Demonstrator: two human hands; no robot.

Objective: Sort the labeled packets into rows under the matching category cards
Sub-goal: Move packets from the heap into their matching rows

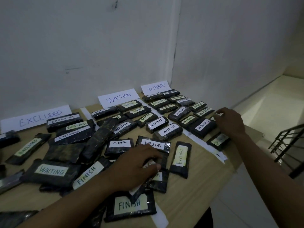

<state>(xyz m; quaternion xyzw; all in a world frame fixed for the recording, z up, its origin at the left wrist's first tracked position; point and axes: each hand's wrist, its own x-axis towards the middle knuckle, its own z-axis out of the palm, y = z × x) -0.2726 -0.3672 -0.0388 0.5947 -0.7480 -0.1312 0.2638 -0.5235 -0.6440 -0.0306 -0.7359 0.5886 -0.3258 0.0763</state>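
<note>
Sort looks past halfway, my call. Under the ON PROGRESS card [155, 87] the rows are full and tidy. Under the WAITING card [119, 97] there are two rows, with one face-down packet lying across their left end. Under the EXCLUDED card [37, 118] there are only three packets. No FINISH card is in view.

Still to do: a loose pile [52, 171] on the near tabletop [202, 178], with FINISH, WAITING and EXCLUDED labels mixed and some packets face down.

The left hand [138, 167] curls fingers and thumb round a loose packet [163, 159] in that pile, label mostly covered, just below an upside-down WAITING packet [153, 143]. The right hand [230, 122] sits at the right edge of the ON PROGRESS rows, fingers bent at a packet edge. Pinching or only nudging, cannot tell.
</note>
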